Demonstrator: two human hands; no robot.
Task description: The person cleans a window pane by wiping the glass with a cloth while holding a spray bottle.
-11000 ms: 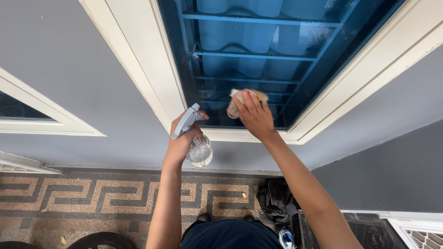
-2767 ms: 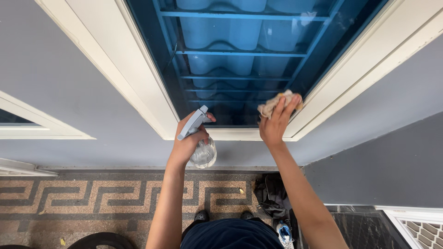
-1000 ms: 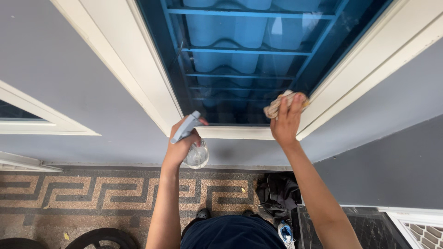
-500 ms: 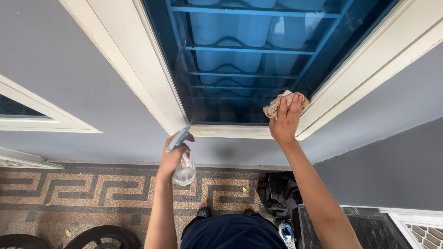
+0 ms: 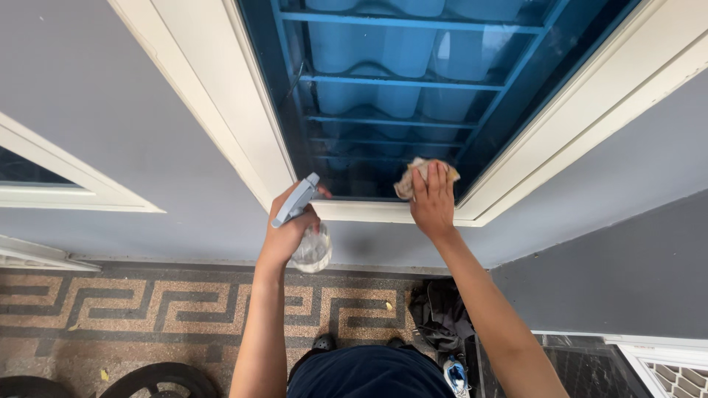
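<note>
My left hand (image 5: 289, 230) grips a clear spray bottle (image 5: 313, 249) with a grey trigger head, held up near the lower left corner of a dark window pane (image 5: 383, 96). My right hand (image 5: 432, 203) presses a crumpled beige cloth (image 5: 420, 174) flat against the bottom of the glass, right of the middle. Blue horizontal bars show behind the glass. A cream window frame (image 5: 243, 140) surrounds the pane, set in a grey wall (image 5: 110, 110).
A second cream-framed window (image 5: 66, 188) sits at the left. Below is a floor with a brown key-pattern border (image 5: 147, 309). A dark bundle of cloth (image 5: 440, 313) and a shoe (image 5: 457, 377) lie by my feet. A black tyre edge (image 5: 155, 383) shows bottom left.
My right hand slid the cloth left along the bottom of the glass, away from the right corner. My left hand dipped with the bottle, then rose again toward the frame.
</note>
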